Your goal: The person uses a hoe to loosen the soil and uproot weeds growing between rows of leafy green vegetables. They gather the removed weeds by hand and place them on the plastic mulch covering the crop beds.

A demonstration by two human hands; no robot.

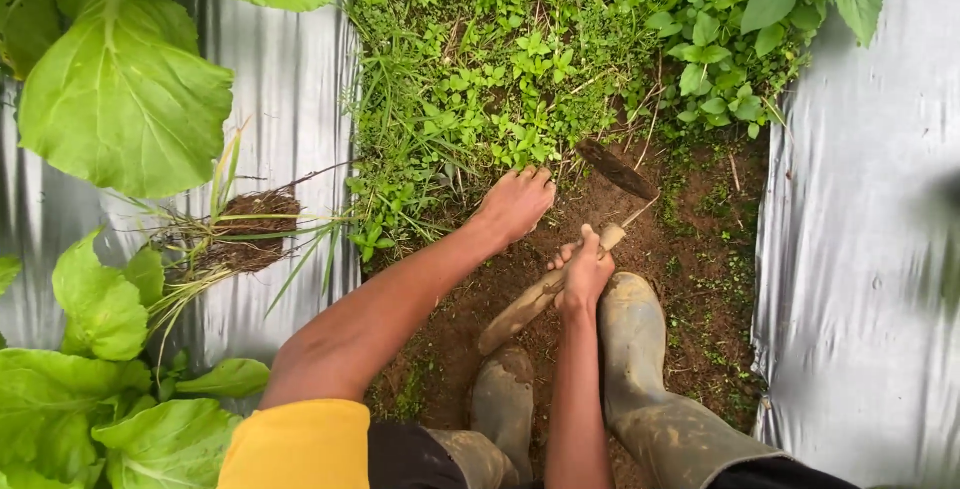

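Nearest the camera are a yellow sleeve (295, 444) on the left arm and two mud-caked rubber boots (640, 369), standing on bare brown soil (690, 279) in a furrow between two strips of silver plastic mulch (860, 249), one on each side.

There is one hoe (560, 279), a short hand tool. Its wooden handle is smeared with mud and lies slanted, the butt end low near the left boot, the other end rising up and to the right. Its dark, narrow blade (615, 169) sits at the far end, tip resting at the edge where soil meets weeds. The right hand (583, 271) has its fingers wrapped closed around the handle, near the middle, with the thumb up along it.

The left hand (515, 204) reaches farther ahead, palm down, its fingers bent into the low weeds (470, 79) at the edge of the cleared ground; whether they are pinching a stem I cannot tell. The hand is just left of the blade, not touching it.

On the left mulch strip lies one uprooted clump of grass (245, 234), roots and dark soil showing, blades spread out sideways.

Along the left edge grow broad-leaved green plants (120, 99); at least three leafy heads show, one high and two low. Beyond the hands the furrow is filled with a dense green mat of small-leaved weeds, with a taller leafy bush (740, 29) at the far right.
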